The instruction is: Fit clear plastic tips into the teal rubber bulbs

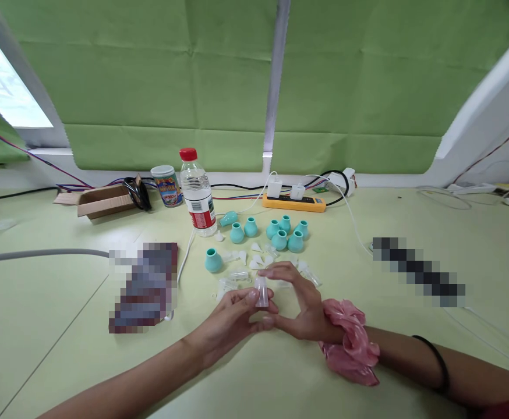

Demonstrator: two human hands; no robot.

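Head view: we pinch a small clear plastic piece (261, 291) between both hands, left hand (230, 323) gripping from 7 o'clock, right hand (300, 308) curled over it from 3 o'clock, so it stays upright just above the table (62, 326). Teal rubber bulbs (280, 233) and loose clear parts (241, 265) lie within reach at 12 o'clock.

Translucent plastic cap (261, 291), matt teal rubbery bulbs (279, 239), satin pink scrunchie (350, 343)
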